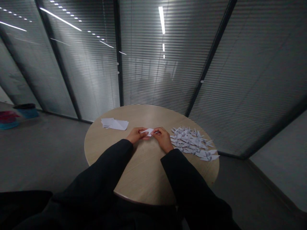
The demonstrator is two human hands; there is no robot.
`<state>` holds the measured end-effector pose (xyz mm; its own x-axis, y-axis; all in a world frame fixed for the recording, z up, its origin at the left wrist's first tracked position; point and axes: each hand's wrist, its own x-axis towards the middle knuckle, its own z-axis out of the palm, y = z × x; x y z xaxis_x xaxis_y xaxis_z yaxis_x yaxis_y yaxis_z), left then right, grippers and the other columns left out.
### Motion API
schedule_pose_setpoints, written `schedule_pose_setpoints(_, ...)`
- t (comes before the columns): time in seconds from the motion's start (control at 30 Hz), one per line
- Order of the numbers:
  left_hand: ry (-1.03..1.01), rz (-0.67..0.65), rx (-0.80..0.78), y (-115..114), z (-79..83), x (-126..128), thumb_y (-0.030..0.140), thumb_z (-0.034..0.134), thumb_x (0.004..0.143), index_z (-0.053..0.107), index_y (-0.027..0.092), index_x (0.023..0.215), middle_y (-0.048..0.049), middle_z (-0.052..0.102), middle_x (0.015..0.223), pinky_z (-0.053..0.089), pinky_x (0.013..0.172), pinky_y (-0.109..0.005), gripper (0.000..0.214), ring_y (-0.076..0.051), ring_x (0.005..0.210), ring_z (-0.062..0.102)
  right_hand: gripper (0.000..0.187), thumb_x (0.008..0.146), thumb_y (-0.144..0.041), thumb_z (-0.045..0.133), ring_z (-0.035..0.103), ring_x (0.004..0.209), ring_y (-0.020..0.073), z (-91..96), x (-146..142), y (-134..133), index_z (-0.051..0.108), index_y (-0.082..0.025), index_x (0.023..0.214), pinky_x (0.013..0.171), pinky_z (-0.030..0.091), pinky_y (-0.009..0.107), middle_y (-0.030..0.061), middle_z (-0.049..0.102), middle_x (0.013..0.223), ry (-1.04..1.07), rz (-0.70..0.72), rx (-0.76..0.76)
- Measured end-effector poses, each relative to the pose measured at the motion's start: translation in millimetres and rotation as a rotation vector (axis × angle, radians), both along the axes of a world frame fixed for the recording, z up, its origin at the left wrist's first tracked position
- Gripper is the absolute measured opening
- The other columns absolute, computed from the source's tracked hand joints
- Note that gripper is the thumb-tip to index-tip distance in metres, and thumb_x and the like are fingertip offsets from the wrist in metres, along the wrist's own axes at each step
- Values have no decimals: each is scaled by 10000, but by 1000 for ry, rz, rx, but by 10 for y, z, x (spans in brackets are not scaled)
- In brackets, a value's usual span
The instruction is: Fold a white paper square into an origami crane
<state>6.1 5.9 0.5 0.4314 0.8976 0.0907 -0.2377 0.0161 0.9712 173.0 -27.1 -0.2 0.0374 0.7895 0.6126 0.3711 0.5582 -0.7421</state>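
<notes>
- A small folded white paper (149,131) is held between the two hands, above the middle of the table; its exact folds are too small to make out.
- The left hand (135,135) pinches the paper's left side, thumb on the near face and fingers behind it, with no visible gap in the grip.
- The right hand (164,140) has the paper's right end between thumb and bent fingertips, also closed on it; the two hands are near each other, with the paper bridging them.
- Dark sleeves (100,169) cover both arms down to the wrists.
- Just beside the right hand, a crowd of folded paper birds (192,140) covers the right part of the table, many touching or overlapping, with pointed ends sticking out.
- On the far left of the table, well apart from the birds, flat white sheets (115,124) lie in a loose, slightly fanned pile.
- The table (146,182) has a rounded, light wood top.
- Behind it stand glass panels with blinds (153,86), in dark frames (118,57), reflecting strip lights.
- Two blue buckets (28,112) stand on the grey floor (55,147) at the left, one with a red liner (9,116).
</notes>
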Motion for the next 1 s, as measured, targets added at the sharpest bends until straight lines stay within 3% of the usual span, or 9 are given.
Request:
schedule_pose_setpoints(0.27, -16, 23, 31, -49, 25, 28, 245, 807, 580, 655, 76, 864, -74, 704, 800, 524, 778, -335, 364, -150, 691, 655, 135, 665, -300, 641, 580, 699, 147, 18, -9, 9, 593, -175, 681, 684, 476, 286, 32, 583, 809, 48, -12, -57)
schedule_pose_setpoints(0.5, -8, 36, 32, -118, 87, 37, 305, 844, 480, 666, 92, 835, -50, 702, 756, 525, 756, -331, 450, -152, 677, 648, 227, 630, -321, 665, 531, 583, 130, 35, -13, -14, 531, -195, 763, 575, 437, 256, -29, 556, 673, 82, -17, -176)
schedule_pose_setpoints(0.7, 74, 149, 101, -146, 141, 59, 330, 867, 343, 656, 94, 741, -22, 670, 671, 526, 684, -325, 508, -147, 612, 615, 378, 583, -312, 699, 583, 722, 154, 6, -42, 12, 449, -227, 854, 659, 467, 275, -21, 572, 795, 159, -19, -167)
schedule_pose_setpoints(1.0, 167, 211, 216, -135, 149, 27, 396, 812, 438, 641, 108, 727, -12, 644, 612, 478, 602, -276, 443, -138, 569, 584, 428, 629, -399, 683, 582, 624, 157, 36, -20, -30, 477, -221, 959, 578, 443, 263, -33, 604, 679, 118, 39, -231)
